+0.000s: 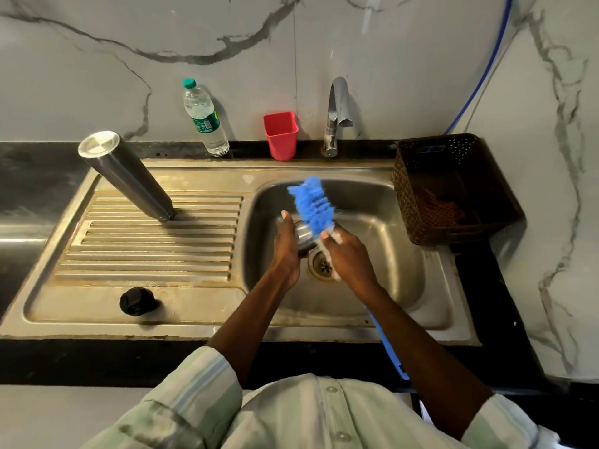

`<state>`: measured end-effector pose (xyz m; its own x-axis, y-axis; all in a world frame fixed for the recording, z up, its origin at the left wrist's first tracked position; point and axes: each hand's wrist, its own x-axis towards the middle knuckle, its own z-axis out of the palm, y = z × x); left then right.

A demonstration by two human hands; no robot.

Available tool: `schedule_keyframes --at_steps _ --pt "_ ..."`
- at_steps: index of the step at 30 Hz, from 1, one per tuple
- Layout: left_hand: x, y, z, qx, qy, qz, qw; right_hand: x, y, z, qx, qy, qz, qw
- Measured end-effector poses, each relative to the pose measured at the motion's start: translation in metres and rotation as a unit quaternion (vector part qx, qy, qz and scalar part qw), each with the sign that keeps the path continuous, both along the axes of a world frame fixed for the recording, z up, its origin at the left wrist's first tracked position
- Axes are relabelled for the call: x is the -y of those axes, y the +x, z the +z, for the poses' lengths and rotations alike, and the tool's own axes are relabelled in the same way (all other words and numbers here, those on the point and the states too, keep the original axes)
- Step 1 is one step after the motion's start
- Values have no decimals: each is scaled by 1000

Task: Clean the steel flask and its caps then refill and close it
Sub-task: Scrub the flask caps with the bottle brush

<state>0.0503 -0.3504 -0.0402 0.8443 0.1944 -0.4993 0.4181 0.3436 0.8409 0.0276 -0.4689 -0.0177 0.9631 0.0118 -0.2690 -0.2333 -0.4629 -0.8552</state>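
Note:
The steel flask (124, 175) stands upside down on the sink's ribbed draining board (155, 241), mouth down. A black inner cap (136, 301) lies near the board's front edge. Over the sink basin (382, 228), my left hand (287, 251) grips a small steel cap (304, 236). My right hand (348, 256) holds a blue bottle brush (312, 202) by its stem, with the bristles against the cap's top. The brush's blue handle (387, 345) runs back under my right forearm.
A plastic water bottle (204, 119) with a green cap, a red cup (280, 134) and the tap (335, 116) stand along the back ledge. A brown perforated basket (450, 189) sits right of the basin. The drain (321, 265) lies below my hands.

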Motion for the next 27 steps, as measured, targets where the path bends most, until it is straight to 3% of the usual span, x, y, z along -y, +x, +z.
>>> schedule_keyframes --at_steps 6,10,14,18,22,25,27 --pt "-7 6 -1 -5 29 2 1000 -3 -6 1 18 -27 43 999" --pt "0 2 -4 27 26 -24 999 6 5 -4 -18 -5 -16 1000" --pt "-3 5 -2 3 41 -9 999 0 -8 -2 19 -11 37 999" --pt "3 1 -4 16 36 -26 999 9 3 -6 -30 12 -22 999" --pt "0 5 -7 4 55 -15 998 -1 -12 0 19 -1 31 999" --pt "6 -2 -8 -2 38 -14 999 0 4 2 1 26 -22 999" --pt "6 -7 -8 -7 2 2 1000 -4 5 2 13 -11 13 1000"
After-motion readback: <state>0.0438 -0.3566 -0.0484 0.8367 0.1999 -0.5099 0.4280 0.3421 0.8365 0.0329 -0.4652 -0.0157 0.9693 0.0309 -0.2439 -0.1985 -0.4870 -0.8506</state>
